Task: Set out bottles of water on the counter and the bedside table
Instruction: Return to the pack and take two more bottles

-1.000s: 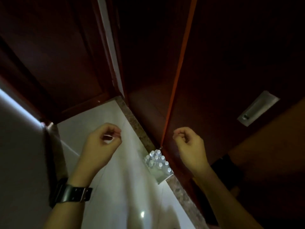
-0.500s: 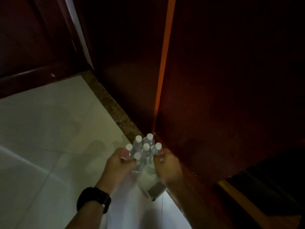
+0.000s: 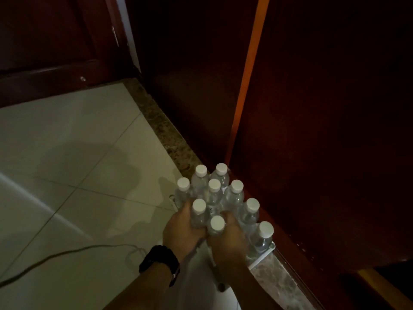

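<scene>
1. Head view: a cluster of water bottles point(image 3: 218, 202) with white caps stands upright on the pale tiled floor point(image 3: 73, 139), against the dark wooden cabinet point(image 3: 312, 130); 9 caps are visible.
2. Left hand point(image 3: 182, 229): fingers curled around a bottle at the near left of the cluster, its cap just above the fingertips. A dark wristwatch point(image 3: 159, 262) sits on this wrist.
3. Right hand point(image 3: 228, 239): fingers wrapped around the nearest bottle, touching the left hand. 2 bottles stand just right of these fingers.
4. A thin cord point(image 3: 55, 257) lies on the floor, well left of the hands.
</scene>
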The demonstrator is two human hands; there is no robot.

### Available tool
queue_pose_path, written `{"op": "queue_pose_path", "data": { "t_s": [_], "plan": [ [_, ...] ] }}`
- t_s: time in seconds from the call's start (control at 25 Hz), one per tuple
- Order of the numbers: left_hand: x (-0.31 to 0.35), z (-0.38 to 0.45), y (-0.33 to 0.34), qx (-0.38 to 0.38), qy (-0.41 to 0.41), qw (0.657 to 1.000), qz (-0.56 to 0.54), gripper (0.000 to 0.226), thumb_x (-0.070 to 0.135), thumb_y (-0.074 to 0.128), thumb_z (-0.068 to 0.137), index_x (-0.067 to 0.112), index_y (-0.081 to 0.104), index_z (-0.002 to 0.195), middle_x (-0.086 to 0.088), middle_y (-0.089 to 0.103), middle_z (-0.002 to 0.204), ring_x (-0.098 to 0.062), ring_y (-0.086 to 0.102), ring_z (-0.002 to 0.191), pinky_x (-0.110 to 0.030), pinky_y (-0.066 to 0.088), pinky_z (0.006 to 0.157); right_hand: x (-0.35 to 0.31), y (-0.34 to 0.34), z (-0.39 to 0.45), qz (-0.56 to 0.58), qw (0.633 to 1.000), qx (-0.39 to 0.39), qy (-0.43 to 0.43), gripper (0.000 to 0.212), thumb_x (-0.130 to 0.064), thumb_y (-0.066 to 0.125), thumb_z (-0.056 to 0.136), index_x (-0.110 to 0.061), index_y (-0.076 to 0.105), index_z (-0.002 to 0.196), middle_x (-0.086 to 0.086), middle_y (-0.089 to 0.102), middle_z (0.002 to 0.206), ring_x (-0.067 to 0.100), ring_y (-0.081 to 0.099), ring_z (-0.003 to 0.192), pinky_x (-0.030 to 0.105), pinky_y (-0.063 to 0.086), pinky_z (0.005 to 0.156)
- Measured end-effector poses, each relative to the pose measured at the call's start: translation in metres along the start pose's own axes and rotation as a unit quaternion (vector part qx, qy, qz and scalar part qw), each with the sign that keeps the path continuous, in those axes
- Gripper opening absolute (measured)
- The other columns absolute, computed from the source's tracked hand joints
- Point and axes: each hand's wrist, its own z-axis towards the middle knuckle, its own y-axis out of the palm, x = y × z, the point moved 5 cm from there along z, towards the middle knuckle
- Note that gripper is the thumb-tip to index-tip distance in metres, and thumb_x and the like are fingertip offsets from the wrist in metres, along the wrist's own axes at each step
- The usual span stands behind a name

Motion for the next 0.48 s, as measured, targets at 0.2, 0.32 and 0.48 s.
{"op": "queue_pose_path", "data": {
  "t_s": [0.2,0.32,0.48],
  "plan": [
    [0.052,-0.025,-0.043,-0.031,0.021,0.995,-0.093,0.061,0.023,0.087,0.063,0.040,0.057,0.113,0.014,0.071,0.111,-0.006,0.066,0.102,-0.033,0.055,0.084,-0.038,-0.063,-0.015,0.078,0.996,-0.033,0.004,0.046,-0.020,0.081,0.069,-0.031,0.052,0.103,-0.016,0.061,0.089,0.007,0.062,0.084,0.017,0.046,0.069],
    [0.163,-0.060,-0.104,-0.013,-0.020,0.970,-0.241,0.061,0.003,0.086,0.063,0.028,0.056,0.109,0.001,0.072,0.107,-0.010,0.069,0.095,-0.023,0.054,0.072,-0.130,-0.145,-0.038,0.234,0.971,-0.054,0.001,0.048,-0.014,0.083,0.064,-0.012,0.060,0.105,0.009,0.071,0.095,0.023,0.069,0.085,0.037,0.058,0.075],
    [0.372,-0.116,-0.208,0.013,-0.071,0.899,-0.432,0.044,0.029,0.075,0.074,0.022,0.061,0.116,-0.013,0.072,0.109,-0.032,0.070,0.097,-0.050,0.056,0.081,-0.318,-0.280,-0.090,0.447,0.881,-0.151,0.037,0.051,-0.017,0.078,0.071,0.006,0.054,0.111,0.030,0.057,0.093,0.033,0.056,0.076,0.035,0.052,0.059]
  ]
}}
